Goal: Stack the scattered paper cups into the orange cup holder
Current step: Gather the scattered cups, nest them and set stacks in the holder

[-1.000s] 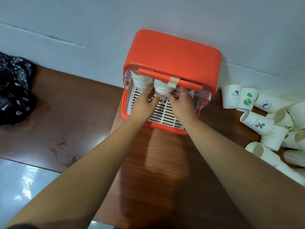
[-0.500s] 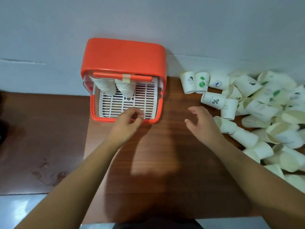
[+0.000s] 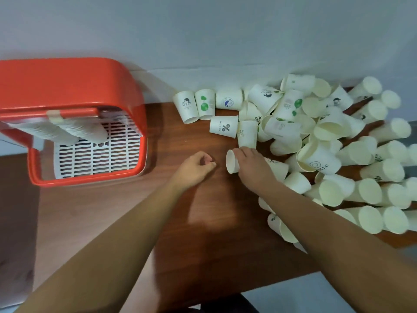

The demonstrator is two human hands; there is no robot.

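Seen on my feed: the orange cup holder is smooth moulded plastic with a soft sheen. Its slatted white tray is plastic too, and 1 strip of matt beige tape wraps its bar. The paper cups look matt cream, some printed. The cup gripped by my right hand is plain paper. The table is glossy wood-grain brown, and the wall is matt grey-white.
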